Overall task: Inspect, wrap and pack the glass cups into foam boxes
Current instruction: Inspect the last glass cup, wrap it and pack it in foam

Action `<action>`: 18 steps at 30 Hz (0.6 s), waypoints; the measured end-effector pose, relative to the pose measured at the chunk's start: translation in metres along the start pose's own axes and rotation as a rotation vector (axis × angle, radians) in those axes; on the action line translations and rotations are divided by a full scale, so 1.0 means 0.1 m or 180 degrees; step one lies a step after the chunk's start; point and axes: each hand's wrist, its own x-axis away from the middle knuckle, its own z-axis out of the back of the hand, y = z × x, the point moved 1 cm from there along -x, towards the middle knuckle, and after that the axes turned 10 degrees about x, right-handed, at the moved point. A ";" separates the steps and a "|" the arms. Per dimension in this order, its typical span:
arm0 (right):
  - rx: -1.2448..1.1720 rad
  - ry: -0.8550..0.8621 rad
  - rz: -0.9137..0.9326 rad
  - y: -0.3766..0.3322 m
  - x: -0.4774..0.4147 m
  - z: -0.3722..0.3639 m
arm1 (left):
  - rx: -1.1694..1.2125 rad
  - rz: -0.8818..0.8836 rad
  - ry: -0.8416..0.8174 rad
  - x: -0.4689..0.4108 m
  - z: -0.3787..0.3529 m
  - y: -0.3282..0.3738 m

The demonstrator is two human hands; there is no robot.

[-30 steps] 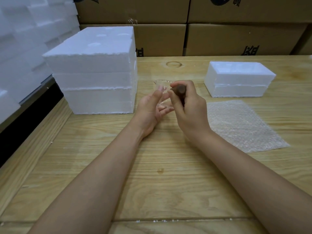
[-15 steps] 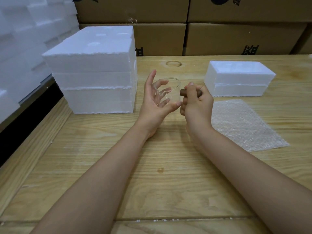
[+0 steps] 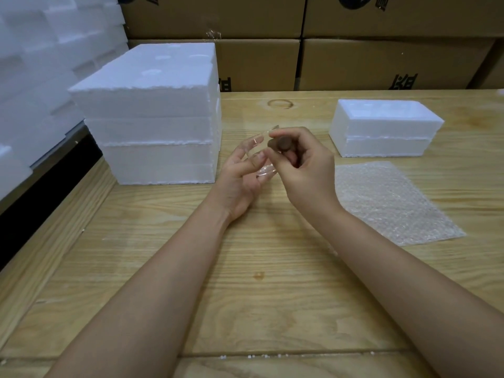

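Observation:
A clear glass cup (image 3: 259, 148) with a brown wooden handle (image 3: 282, 145) is held above the wooden table (image 3: 245, 268), tilted on its side. My right hand (image 3: 305, 170) grips the brown handle. My left hand (image 3: 240, 178) cradles the glass body from the left, palm up, fingers loosely curved around it. A sheet of bubble wrap (image 3: 390, 200) lies flat on the table to the right of my hands. A closed small foam box (image 3: 384, 126) stands behind the sheet.
A tall stack of white foam boxes (image 3: 152, 115) stands at the left of the table. More foam pieces (image 3: 41, 64) pile up at the far left. Cardboard cartons (image 3: 354, 58) line the back edge.
My left hand's fingers have closed back around the glass after spreading wide. My right hand has turned the cup by its handle and shifted slightly left.

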 end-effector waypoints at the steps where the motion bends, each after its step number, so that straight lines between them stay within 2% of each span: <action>1: 0.0048 -0.0055 0.0080 -0.01 -0.01 0.00 | 0.0039 0.0036 -0.0103 0.00 -0.01 0.02; 8: 0.0068 -0.0319 0.0279 0.00 0.01 -0.03 | 0.0250 0.0160 -0.0312 0.02 0.03 0.08; 14: -0.0249 -0.0091 0.0008 0.05 0.02 -0.05 | 0.0362 0.0114 -0.0123 0.02 0.05 0.06; 18: 0.0201 -0.0006 0.0206 0.04 0.07 -0.06 | 0.0333 0.0123 -0.0006 0.01 0.06 0.06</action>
